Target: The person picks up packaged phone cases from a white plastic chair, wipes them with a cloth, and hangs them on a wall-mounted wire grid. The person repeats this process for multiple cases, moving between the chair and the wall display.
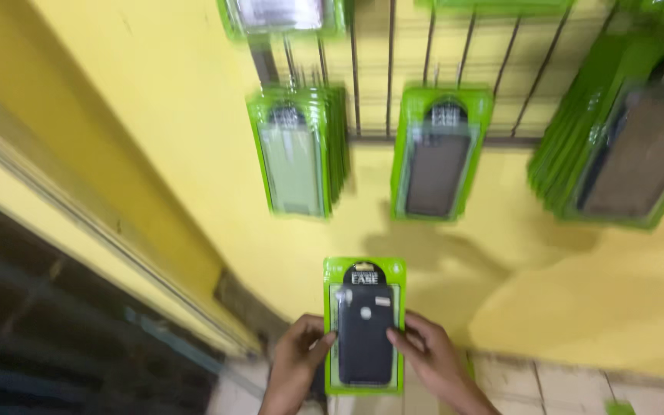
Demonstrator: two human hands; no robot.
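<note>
I hold a green packaged phone case (364, 323) upright in front of a yellow wall, its dark case showing through the clear front. My left hand (297, 361) grips its left edge and my right hand (433, 360) grips its right edge. Above it on the wall hang more green packs: a stack with a pale green case (295, 157), one with a dark grey case (438, 157) and a thick stack at the right (624, 138).
A dark wire rack (424, 69) on the yellow wall (178, 138) carries the hanging packs. A dark shutter or doorway (55, 323) fills the lower left. Tiled floor (570, 388) shows at the bottom right.
</note>
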